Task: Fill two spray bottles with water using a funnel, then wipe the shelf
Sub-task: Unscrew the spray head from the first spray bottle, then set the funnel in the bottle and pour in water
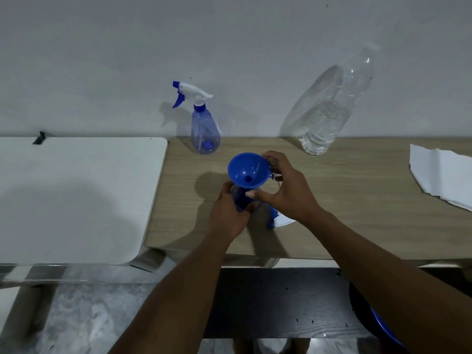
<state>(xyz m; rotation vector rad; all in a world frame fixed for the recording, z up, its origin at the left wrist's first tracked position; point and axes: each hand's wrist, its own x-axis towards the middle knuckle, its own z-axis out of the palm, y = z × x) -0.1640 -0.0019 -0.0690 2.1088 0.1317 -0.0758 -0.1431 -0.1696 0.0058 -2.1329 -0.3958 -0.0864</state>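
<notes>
A blue funnel (248,170) sits in the neck of an open blue spray bottle (242,199) on the wooden shelf (344,200). My left hand (228,215) grips that bottle's body. My right hand (283,189) holds the funnel, fingers on its far rim and thumb under its bowl. Behind my right wrist lies a white and blue spray head (278,220). A second spray bottle (204,129) with its trigger head on stands at the back by the wall. A large clear water bottle (329,116), partly filled and with no cap visible, stands to the right.
A folded white cloth or paper (441,175) lies at the shelf's right end. A white board (76,195) adjoins the shelf on the left. Below the shelf is a dark panel (281,302), with a blue-rimmed object (383,325) at lower right.
</notes>
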